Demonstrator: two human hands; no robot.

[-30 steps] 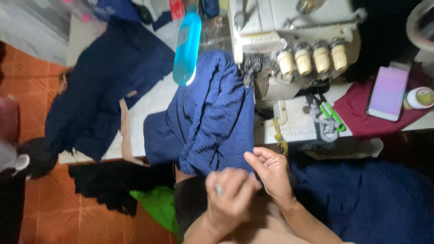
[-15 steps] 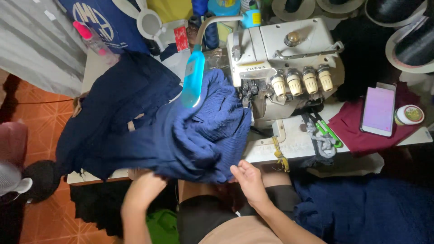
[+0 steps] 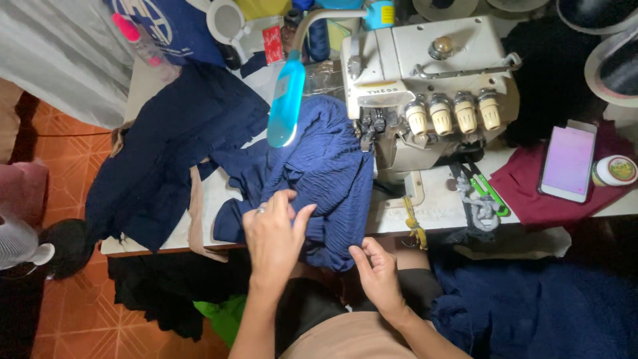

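Two bare hands work at a heap of navy blue fabric (image 3: 319, 179) that spills over the front edge of the sewing table (image 3: 425, 216). The cloth is dark, finely ribbed and crumpled into soft folds, bunched up against the left side of the cream overlock machine (image 3: 425, 86) and hanging down toward the person's lap. The left hand (image 3: 274, 236) lies on top of the cloth with its fingers spread and slightly bent, pressing down rather than closed around anything; a ring shows on one finger. The right hand (image 3: 379, 272) sits lower, at the hanging edge, its fingers curled and pinching the hem of the fabric. A light blue lamp head (image 3: 286, 106) on a bent neck hangs just above the heap. More dark blue cloth (image 3: 173, 153) lies spread to the left on the table, partly draped over its side. To the right of the machine sit green-handled snips (image 3: 488, 193), then a phone (image 3: 566, 163) with a lit pale screen resting on a maroon cloth (image 3: 531, 199), and a small round tin (image 3: 615, 171) beside it
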